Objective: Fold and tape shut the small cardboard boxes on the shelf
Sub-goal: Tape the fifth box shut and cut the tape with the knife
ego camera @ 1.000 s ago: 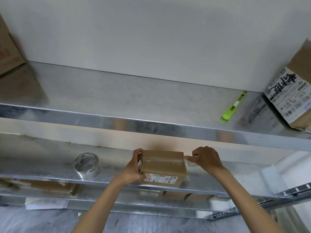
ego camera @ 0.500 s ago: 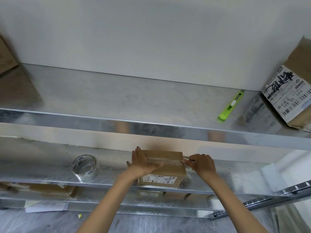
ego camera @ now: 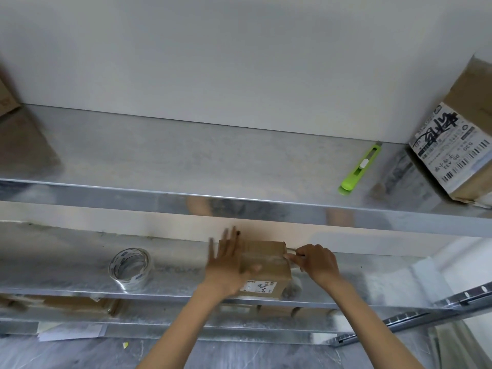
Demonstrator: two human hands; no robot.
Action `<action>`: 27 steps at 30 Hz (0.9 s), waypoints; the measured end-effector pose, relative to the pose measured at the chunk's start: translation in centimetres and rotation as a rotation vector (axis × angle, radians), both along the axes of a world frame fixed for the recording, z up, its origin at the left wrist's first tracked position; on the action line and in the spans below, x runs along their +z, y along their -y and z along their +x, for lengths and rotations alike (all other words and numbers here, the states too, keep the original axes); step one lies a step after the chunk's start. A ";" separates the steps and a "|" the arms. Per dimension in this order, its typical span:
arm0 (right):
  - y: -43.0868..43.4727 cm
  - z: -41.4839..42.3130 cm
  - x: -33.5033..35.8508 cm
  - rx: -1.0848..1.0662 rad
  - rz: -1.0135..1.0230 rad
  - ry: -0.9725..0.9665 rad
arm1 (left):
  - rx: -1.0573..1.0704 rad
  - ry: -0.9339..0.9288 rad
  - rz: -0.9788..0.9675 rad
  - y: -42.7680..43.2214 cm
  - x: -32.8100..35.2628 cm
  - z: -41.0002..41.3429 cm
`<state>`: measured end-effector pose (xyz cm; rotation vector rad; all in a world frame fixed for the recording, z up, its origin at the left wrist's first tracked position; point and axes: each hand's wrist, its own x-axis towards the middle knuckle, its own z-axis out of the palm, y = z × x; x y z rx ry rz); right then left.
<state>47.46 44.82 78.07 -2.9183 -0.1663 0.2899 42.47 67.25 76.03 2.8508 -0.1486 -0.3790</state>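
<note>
A small brown cardboard box [ego camera: 266,258] with a white label on its front sits near the front edge of the middle metal shelf [ego camera: 80,272]. My left hand [ego camera: 226,265] lies flat on the left part of its top, fingers straight and blurred with motion. My right hand [ego camera: 315,262] is at the box's right top edge, fingers curled, pinching the end of a clear tape strip there. A roll of clear tape [ego camera: 130,266] stands on the same shelf, left of the box.
A green utility knife [ego camera: 359,169] lies on the upper shelf [ego camera: 186,161]. A labelled cardboard parcel [ego camera: 458,147] stands at that shelf's right end, another box corner [ego camera: 6,97] at its left. More cardboard boxes [ego camera: 64,303] lie on the lowest shelf.
My left hand left the box's left side, went flat onto the top and slid leftward across it. My right hand moved down to the box's right edge with the tape.
</note>
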 end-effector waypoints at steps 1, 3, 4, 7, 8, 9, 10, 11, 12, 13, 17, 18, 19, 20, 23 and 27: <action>-0.1 0.0 -0.1 -0.001 0.007 -0.003 | 0.036 -0.003 0.034 -1.1 0.1 -0.1; -0.3 0.1 0.0 0.010 -0.003 0.002 | 0.042 -0.065 0.057 -2.5 0.3 -0.1; -0.3 0.2 0.1 0.014 -0.006 0.001 | 0.030 -0.094 0.093 -2.5 0.5 0.0; -0.1 0.3 0.2 0.010 0.014 -0.011 | -0.041 -0.065 0.242 -1.3 1.6 0.6; 0.0 0.2 0.2 0.004 0.020 -0.024 | -0.092 -0.046 0.222 -0.7 2.1 0.8; 0.0 0.1 0.1 -0.005 0.024 -0.035 | -0.161 -0.026 0.156 -0.1 2.3 1.1; 0.0 -0.1 0.0 -0.011 0.025 -0.040 | -0.238 -0.014 0.079 0.7 2.5 1.2; -0.1 -0.2 0.0 -0.021 0.029 -0.047 | -0.304 -0.013 0.020 1.6 2.5 1.3; -0.1 -0.4 0.1 -0.027 0.034 -0.048 | -0.341 -0.019 -0.014 2.7 2.5 1.2; -0.2 -0.5 0.1 -0.033 0.045 -0.053 | -0.350 -0.023 -0.016 3.8 2.4 1.2; -0.1 -0.8 0.5 -0.070 0.167 -0.123 | -0.305 0.044 0.036 6.0 2.8 1.3; 0.2 -0.9 1.2 -0.084 0.265 -0.111 | -0.294 0.062 -0.023 5.8 3.1 1.4; 0.7 -1.1 2.2 -0.098 0.427 -0.085 | -0.281 0.098 -0.100 5.3 3.5 1.4; 1.2 -1.4 3.6 -0.102 0.658 -0.043 | -0.261 0.141 -0.183 4.6 3.8 1.3; 2.6 -2.4 7.6 0.018 1.030 -0.062 | -0.141 0.250 -0.517 2.5 4.4 0.5; 1.6 -2.5 8.7 0.181 0.863 -0.203 | -0.075 0.208 -0.727 1.1 3.3 0.3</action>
